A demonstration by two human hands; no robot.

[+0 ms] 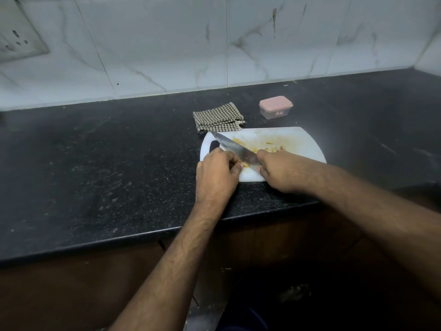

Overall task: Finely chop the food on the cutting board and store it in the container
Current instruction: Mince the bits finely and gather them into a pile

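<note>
Resting on the black surface (pixel 119 163), white cutting board (pixel 307 145) carrying yellow food pieces (pixel 274 149); right hand (pixel 279 172) gripping knife (pixel 235 149), left hand (pixel 216 174) pinching a piece; lidded pink container (pixel 276 107) behind board, beside checked cloth (pixel 217 118).

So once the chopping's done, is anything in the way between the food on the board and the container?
Only the container's own pink lid, which is on. The container stands just beyond the cutting board's far edge, with bare counter between. The checked cloth lies off to the left, clear of that path.
</note>
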